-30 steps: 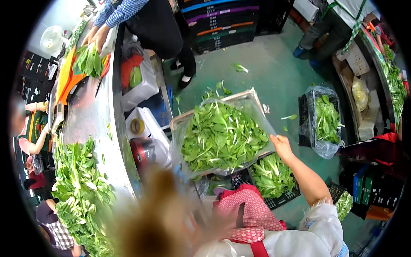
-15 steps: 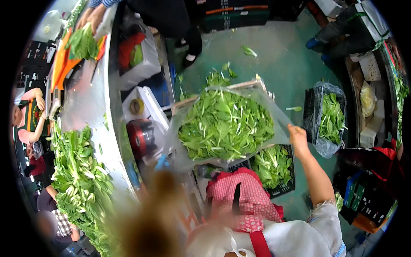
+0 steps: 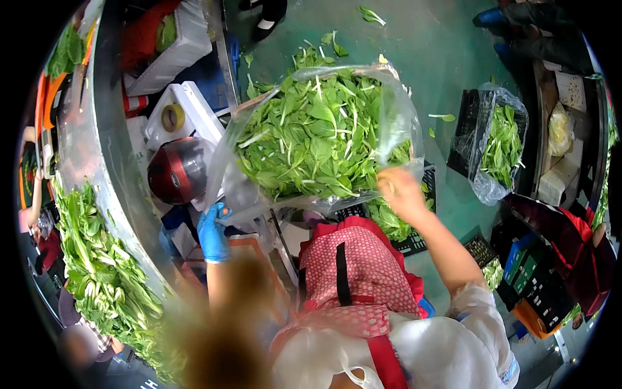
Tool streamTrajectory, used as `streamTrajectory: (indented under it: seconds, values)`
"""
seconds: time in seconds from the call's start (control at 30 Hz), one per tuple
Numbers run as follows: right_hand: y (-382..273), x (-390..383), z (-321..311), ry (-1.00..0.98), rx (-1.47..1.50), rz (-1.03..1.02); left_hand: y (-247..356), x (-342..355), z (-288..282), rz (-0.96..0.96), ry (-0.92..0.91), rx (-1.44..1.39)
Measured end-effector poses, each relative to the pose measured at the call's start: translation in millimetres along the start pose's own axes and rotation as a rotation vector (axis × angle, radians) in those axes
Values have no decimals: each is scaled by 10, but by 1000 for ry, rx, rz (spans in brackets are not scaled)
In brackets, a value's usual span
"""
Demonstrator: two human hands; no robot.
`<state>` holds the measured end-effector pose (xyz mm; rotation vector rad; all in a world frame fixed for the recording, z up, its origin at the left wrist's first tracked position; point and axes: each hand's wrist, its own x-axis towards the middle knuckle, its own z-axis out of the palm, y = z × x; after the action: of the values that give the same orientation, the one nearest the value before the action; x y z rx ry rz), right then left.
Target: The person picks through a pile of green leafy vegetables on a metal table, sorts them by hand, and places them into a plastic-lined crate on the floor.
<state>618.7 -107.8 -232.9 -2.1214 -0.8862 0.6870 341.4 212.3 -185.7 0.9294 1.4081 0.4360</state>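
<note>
A large clear plastic bag (image 3: 223,181) full of loose leafy greens (image 3: 311,136) rests on a pale-rimmed crate in front of me. My left hand (image 3: 214,233), in a blue glove, is closed on the bag's lower left edge. My bare right hand (image 3: 402,194), slightly blurred, is curled on the bag's right side, holding the plastic near the leaves. Below the bag, partly hidden by my right arm, more greens (image 3: 385,220) lie in a black crate.
A steel counter (image 3: 103,188) with piled greens (image 3: 91,259) runs along my left; foam boxes (image 3: 168,52) and a dark red helmet (image 3: 175,168) sit beside it. A bagged crate (image 3: 499,142) stands right. Co-workers' legs (image 3: 531,26) show at top right.
My right hand has moved inward, folding the bag's right side over the leaves. My gloved left hand has come further into view. The surroundings have shifted upward and left in the picture.
</note>
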Motion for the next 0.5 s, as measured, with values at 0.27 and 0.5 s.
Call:
streamTrajectory:
  seconds: [0.27, 0.5]
  values:
    - [1744, -393, 1243, -673, -875, 38, 54, -8, 65, 40, 126, 67]
    - [1605, -529, 1282, -705, -113, 62, -66, 112, 15, 69, 187, 115]
